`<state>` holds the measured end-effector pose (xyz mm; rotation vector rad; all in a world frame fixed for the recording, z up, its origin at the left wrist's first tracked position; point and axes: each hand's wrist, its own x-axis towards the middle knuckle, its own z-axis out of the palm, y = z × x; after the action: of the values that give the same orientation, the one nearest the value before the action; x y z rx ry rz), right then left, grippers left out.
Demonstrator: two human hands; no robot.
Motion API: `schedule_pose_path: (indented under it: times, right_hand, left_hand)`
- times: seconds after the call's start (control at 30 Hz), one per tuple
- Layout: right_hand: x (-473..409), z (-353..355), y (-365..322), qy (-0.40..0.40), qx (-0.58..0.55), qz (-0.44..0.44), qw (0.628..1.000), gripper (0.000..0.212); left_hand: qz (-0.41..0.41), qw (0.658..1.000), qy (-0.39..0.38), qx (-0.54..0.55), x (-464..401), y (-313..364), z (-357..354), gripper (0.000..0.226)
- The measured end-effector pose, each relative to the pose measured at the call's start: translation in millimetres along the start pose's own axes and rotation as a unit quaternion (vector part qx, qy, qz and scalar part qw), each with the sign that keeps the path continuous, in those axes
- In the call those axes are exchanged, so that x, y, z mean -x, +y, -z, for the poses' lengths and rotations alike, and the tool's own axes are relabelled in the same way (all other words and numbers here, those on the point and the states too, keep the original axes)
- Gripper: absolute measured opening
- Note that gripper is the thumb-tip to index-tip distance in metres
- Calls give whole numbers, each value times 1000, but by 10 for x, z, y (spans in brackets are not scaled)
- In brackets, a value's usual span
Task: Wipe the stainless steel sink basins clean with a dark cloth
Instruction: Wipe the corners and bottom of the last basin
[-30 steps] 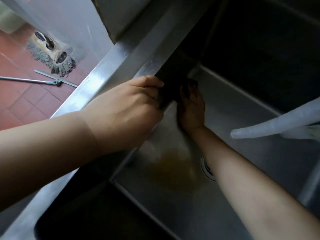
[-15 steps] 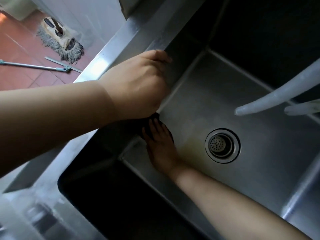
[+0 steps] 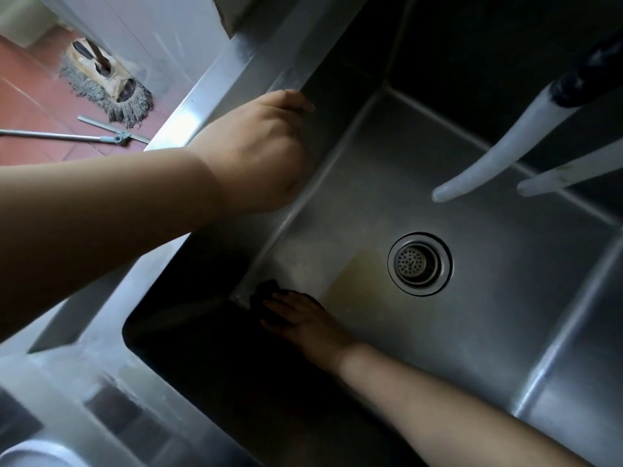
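Brushed stainless sink basin (image 3: pixel 455 332), boxy with crisp corners, has a yellowish stain beside the round perforated drain (image 3: pixel 419 263). The dark cloth (image 3: pixel 269 293) is a crumpled lump in the basin's near left corner, with the right hand (image 3: pixel 303 320) pressing it down, fingers spread fairly flat. The left hand (image 3: pixel 259 153) rests curled over the shiny sink rim (image 3: pixel 188 123), gripping nothing else. Two pale hoses (image 3: pixel 499 153) dangle on the right.

We're at a working kitchen's wash-up station: a deep stainless steel sink basin (image 3: pixel 472 315) with a strainer drain (image 3: pixel 419 263) at centre. Up at ten o'clock, red floor tiles (image 3: pixel 30 106) and a dust mop (image 3: pixel 111 85) lying flat.
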<state>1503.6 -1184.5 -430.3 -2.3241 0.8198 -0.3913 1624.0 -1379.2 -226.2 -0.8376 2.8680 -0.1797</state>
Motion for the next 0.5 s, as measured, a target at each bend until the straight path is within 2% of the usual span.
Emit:
schedule_pose_path:
  times: [0.17,0.27,0.33,0.5]
  right_hand:
    - [244,359,435,21,46,-43,998,39]
    - [255,628,772,29,49,-160,986,43]
    - [251,784,1054,27,77,-191,978,48]
    - [155,1178,1393,137,80,-315,936,55]
  left_hand:
    - [-2,1000,4,-4,9,-6,-2,17]
    - [-6,1000,3,-8,10,-10,-24,19]
    - [-7,1000,8,-12,12,-16,-45,23]
    - [-4,1000,2,-16,4,-3,-43,28]
